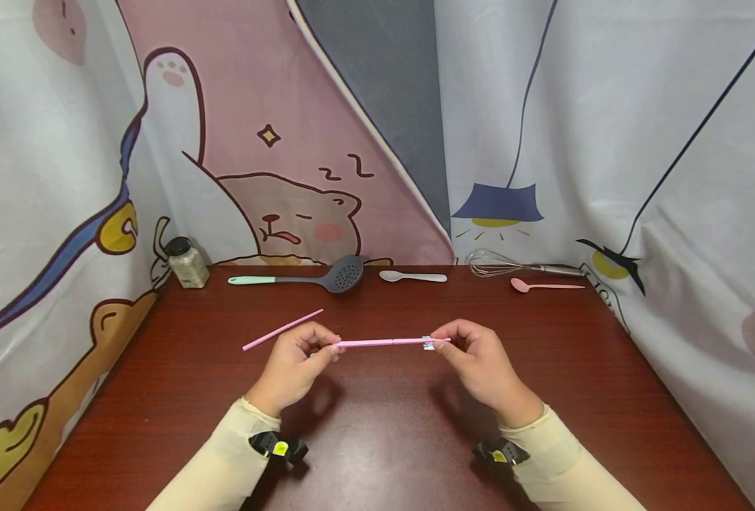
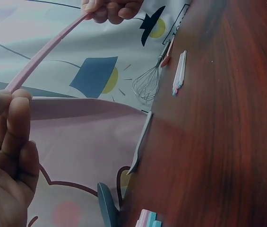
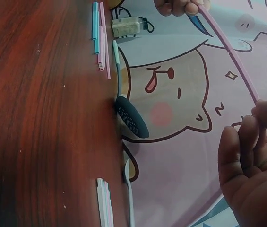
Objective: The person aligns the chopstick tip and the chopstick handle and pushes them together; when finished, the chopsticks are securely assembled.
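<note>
A slim pink stick [image 1: 367,343], with a seam near its middle, is stretched level above the table between both hands. At one end my left hand [image 1: 296,365] pinches it with thumb and index finger; my right hand [image 1: 482,365] pinches the other end. Both wrist views show the same stick raised off the surface. Another pink stick [image 1: 282,330] lies slantwise beyond my left hand. On the table, partly hidden behind my right hand, are several pale sticks [image 2: 179,73] with pink and blue ends. Blue and pink sticks [image 3: 96,35] lie on the left side.
Along the back edge are a black-lidded seasoning jar [image 1: 188,264], a grey slotted spoon [image 1: 342,275] with mint handle, a pale spoon [image 1: 416,277], a wire whisk [image 1: 499,264] and a pink spoon [image 1: 543,285]. A printed curtain [image 1: 377,85] encloses the brown table [image 1: 377,426].
</note>
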The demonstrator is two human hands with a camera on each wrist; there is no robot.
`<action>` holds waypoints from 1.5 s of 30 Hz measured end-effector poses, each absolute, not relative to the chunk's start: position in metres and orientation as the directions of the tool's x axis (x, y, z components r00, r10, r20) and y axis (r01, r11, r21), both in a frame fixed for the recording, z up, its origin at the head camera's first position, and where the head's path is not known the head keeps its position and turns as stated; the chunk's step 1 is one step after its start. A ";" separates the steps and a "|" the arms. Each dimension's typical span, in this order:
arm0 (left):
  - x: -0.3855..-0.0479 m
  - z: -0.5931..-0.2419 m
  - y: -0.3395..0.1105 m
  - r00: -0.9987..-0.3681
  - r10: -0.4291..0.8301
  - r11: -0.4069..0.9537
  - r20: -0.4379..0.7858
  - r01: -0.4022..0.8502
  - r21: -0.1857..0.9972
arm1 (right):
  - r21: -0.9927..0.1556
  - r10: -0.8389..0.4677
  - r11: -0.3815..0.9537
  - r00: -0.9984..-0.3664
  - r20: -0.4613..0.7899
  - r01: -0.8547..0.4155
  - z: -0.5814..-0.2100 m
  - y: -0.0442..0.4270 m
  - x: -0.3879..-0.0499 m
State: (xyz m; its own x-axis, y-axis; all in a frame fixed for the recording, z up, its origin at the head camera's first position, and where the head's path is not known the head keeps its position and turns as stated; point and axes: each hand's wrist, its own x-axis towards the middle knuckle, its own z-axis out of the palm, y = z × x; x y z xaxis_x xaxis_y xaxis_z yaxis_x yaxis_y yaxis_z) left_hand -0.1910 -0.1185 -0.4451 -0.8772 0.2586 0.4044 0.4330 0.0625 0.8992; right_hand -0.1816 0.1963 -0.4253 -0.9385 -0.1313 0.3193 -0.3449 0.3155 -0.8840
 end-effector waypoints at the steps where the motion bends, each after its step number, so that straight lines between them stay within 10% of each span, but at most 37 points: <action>1: -0.191 -0.445 -0.119 -0.878 0.255 0.063 0.406 0.434 0.899 | -0.884 -0.130 0.313 -0.938 0.322 -0.347 -0.425 0.196 -0.181; 45: -0.188 -0.435 -0.122 -0.863 0.216 0.010 0.456 0.469 0.883 | -0.867 -0.127 0.283 -0.912 0.389 -0.409 -0.428 0.196 -0.181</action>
